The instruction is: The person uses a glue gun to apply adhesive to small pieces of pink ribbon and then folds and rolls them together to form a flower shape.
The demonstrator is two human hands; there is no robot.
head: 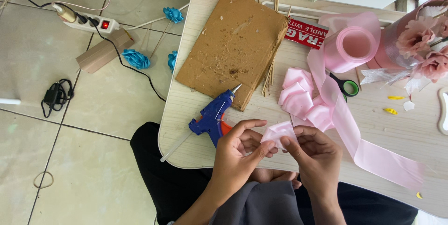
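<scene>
A red rectangular label point(306, 34) with white lettering lies flat on the table point(401, 131), between the brown cardboard sheet point(233, 48) and the pink ribbon roll point(352, 43)

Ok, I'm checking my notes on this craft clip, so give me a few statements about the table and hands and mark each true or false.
1. Both hands hold a folded pink ribbon piece. True: the left hand and right hand pinch it between them.
2. The glue gun is red. False: it is blue, with an orange trigger.
3. The scissors have green and black handles. True.
4. The ribbon roll lies on the floor. False: it lies on the table.
5. Blue ribbon roses lie on the floor. True.
6. The cardboard covers the scissors. False: they lie apart, the scissers partly under pink ribbon.
</scene>
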